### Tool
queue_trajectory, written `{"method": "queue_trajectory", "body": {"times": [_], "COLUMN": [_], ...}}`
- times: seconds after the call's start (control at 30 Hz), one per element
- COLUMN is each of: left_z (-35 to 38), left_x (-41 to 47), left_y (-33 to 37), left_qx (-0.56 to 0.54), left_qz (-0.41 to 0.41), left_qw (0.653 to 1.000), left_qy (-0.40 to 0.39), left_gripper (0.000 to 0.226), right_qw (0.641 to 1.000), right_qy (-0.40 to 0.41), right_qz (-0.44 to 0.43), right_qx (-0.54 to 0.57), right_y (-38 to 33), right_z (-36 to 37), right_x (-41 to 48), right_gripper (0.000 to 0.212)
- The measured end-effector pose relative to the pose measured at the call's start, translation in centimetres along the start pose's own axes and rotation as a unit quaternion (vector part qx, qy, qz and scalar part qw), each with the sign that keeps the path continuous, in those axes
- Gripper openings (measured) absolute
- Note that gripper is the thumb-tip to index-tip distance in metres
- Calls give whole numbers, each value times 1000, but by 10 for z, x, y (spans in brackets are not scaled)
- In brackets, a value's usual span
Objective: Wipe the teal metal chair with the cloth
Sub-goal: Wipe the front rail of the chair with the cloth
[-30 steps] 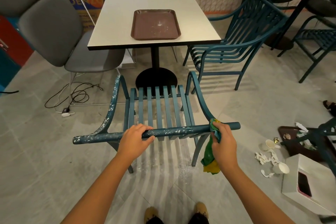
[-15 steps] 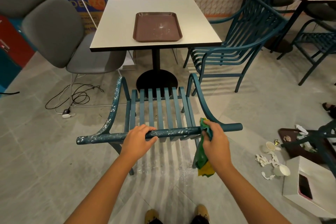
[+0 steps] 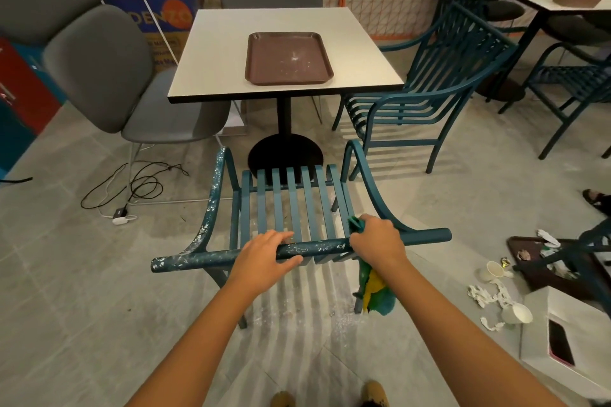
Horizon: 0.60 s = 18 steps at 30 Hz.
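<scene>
The cloth [image 3: 376,292] is being pinched against the top rail [image 3: 198,258] by the right grip [image 3: 377,241], fingers curled round cloth and bar together, with a green-and-yellow tail being left to hang below. The same rail is being clasped by the left grip [image 3: 264,253], closed over it nearer the middle. The teal metal chair [image 3: 294,205] is being held with its back toward the person, in front of the counter [image 3: 264,20]. White flecks are being shown along the rail and the armrest on the person's left. As a judgement, the patch under the left grip is being put at risk of being missed, the hanging tail could be snagged in the back slats, and loosened flecks could be shed onto the floor [image 3: 82,307].
</scene>
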<state>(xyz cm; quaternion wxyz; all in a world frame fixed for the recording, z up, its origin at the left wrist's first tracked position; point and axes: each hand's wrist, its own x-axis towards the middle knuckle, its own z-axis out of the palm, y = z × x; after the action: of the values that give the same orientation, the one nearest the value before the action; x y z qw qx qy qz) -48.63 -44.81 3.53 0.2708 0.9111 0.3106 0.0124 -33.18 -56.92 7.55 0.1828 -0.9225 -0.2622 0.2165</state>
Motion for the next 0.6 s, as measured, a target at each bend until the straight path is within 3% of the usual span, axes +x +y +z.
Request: {"method": "queue_trajectory", "body": {"times": [0.2, 0.33, 0.6], "left_z": [-16, -22, -18], "left_x": [-6, -9, -11], "left_y": [-19, -32, -39], "left_qx": [57, 52, 7], "left_qz": [23, 26, 22], "left_qw": [998, 998, 1000], "left_qy": [-17, -30, -1], "left_gripper": [46, 39, 33], "right_qw": [997, 989, 984], "right_qy": [-5, 63, 130], "right_qz": [-28, -27, -17], "right_qx": [65, 128, 124], "right_y": [-3, 20, 35], "right_z": [8, -3, 18], "right_x": [-9, -19, -28], "right_gripper": [33, 32, 37]}}
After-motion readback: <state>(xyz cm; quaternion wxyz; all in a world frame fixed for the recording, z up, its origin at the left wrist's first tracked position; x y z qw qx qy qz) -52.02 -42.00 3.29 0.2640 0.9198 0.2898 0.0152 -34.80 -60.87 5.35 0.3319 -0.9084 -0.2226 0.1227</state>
